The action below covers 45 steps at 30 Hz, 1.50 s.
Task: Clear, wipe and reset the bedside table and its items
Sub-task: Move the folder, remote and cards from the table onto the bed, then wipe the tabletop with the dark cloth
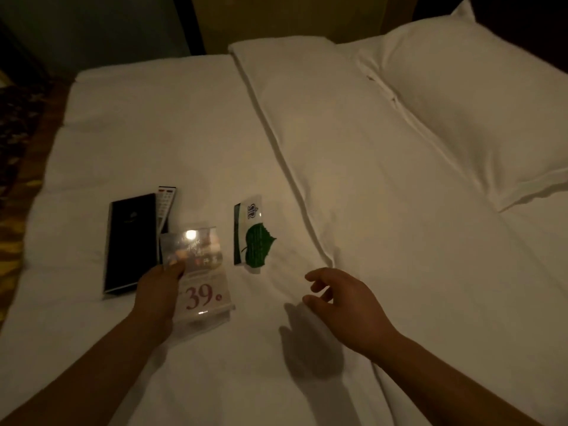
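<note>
Acrylic sign holder (201,272) on white bed (338,179), left hand (158,290) pinching its edge; right hand (341,298) loose, empty; leaf card (252,238), black folder (130,241), remote (165,204) nearby.

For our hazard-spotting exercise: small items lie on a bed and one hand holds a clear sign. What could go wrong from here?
1. The left hand pinches the acrylic sign by one edge; that thin grip could slip.
2. The sign lies close to the remote and black folder, so moving it might knock them.
</note>
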Tool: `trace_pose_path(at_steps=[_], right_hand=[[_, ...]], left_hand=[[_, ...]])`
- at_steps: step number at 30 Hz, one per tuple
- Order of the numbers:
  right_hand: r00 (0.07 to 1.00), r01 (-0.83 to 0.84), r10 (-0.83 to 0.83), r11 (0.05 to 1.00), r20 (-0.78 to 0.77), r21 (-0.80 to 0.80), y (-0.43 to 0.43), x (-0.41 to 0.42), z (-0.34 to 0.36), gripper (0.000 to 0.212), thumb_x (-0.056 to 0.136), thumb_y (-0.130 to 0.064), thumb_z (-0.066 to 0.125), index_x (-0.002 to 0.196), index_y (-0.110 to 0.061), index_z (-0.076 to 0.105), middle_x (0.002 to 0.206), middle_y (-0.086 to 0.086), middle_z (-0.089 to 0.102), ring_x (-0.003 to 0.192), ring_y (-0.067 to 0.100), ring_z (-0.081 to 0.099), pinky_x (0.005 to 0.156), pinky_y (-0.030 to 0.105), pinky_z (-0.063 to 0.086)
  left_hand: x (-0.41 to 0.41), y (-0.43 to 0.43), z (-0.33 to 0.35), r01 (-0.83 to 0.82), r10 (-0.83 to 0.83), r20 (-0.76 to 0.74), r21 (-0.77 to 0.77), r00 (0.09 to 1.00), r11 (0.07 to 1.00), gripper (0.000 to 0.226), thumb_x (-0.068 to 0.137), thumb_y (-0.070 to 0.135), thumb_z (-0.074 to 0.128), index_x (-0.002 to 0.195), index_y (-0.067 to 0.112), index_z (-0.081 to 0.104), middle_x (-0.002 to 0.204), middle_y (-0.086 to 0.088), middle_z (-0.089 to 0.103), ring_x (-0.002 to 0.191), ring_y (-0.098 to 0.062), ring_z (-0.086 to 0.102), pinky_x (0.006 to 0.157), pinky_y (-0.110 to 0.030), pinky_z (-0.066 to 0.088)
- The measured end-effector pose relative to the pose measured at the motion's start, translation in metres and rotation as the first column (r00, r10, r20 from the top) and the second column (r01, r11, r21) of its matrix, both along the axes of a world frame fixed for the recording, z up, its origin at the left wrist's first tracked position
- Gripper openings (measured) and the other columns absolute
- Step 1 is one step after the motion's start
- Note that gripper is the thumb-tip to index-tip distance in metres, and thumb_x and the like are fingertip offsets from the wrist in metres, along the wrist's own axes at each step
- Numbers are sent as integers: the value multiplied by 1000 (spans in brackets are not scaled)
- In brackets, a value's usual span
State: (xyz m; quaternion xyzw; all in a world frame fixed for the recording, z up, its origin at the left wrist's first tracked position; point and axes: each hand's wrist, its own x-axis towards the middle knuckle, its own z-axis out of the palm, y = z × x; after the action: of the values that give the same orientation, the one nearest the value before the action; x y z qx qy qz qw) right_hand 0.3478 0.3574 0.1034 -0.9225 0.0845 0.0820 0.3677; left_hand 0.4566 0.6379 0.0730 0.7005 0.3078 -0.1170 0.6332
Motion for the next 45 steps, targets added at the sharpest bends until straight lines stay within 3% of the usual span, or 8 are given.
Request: trace_pose_path(at_steps=[5,8,10,13,16,22,27,45], right_hand=[[1000,1,-1,1000,-12,-11,24,29,-7,36,90,-39,62,125,-33,56,109,-13,61,87,3,59,79,22,49],[999,32,-32,999,-11,-12,28,38,-10,37,90,-38,63,126,-33,56,109,-12,61,86,3,59,77,18,47],[999,44,-44,999,-22,-14,29,40,-11,37,90,-38,63,126,-33,56,109,-13,61,86,3,59,77,18,47],[998,60,-61,998,-26,-13,26,41,-10,36,90,-37,64,125,-33,57,108,-12,61,86,4,59,79,20,49],[996,86,-86,996,-17,-13,18,34,-8,36,89,-38,64,124,-34,57,107,-13,62,86,3,59,76,19,47],[985,171,-172,985,-12,-26,-22,3,4,36,88,-37,65,122,-33,59,105,-13,61,84,4,60,78,21,48],[960,280,-280,960,4,-27,-62,-35,15,34,88,-36,65,122,-34,58,105,-15,61,84,1,59,74,20,46],[763,646,-646,762,26,-47,-227,-284,32,36,88,-36,66,122,-37,58,101,-19,58,85,-1,56,69,14,41]], left_hand=[[42,13,-12,109,-115,15,223,993,969,9,93,15,63,91,7,65,83,-19,68,49,-13,69,42,-25,52],[51,11,-12,241,-243,-46,390,969,889,60,90,31,70,141,11,47,121,-21,63,95,-37,69,80,-50,59],[44,9,-8,324,-360,-65,603,931,729,69,87,37,69,147,15,41,135,-23,50,117,-44,56,98,-58,50],[28,-3,-1,366,-535,-41,774,844,517,61,82,12,70,140,8,50,136,-26,46,122,-45,48,103,-58,44],[13,-24,3,400,-693,19,805,721,438,58,81,5,71,137,3,54,135,-25,52,121,-45,50,103,-58,43],[-18,-87,19,458,-848,23,834,530,309,61,83,36,56,135,6,57,126,-19,61,115,-39,57,96,-50,46],[-42,-134,27,489,-906,-19,847,423,210,60,96,42,54,149,15,43,147,-15,49,134,-32,46,109,-47,39],[-211,-355,42,516,-998,-21,855,-52,-45,61,98,50,44,153,25,34,150,-5,44,137,-24,41,108,-44,37]])
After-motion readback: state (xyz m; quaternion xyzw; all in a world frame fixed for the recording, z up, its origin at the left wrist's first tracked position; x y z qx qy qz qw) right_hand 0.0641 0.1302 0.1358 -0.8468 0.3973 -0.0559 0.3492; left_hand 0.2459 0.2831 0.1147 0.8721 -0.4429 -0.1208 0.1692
